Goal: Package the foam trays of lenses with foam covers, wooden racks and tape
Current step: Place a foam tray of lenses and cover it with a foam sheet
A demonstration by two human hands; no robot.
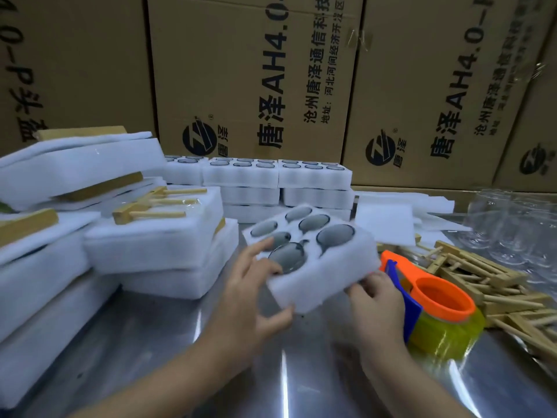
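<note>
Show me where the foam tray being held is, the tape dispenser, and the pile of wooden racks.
foam tray [328, 274]: head view, on its bare white front edge.
tape dispenser [435, 300]: head view, on its orange ring.
wooden racks [497, 280]: head view, on the middle of the loose pile.

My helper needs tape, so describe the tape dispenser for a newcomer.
On the steel table, between the right hand and the piled wooden racks, lies the tape dispenser. It is the only bright thing: orange and blue plastic over a yellow-tinted roll.
</note>
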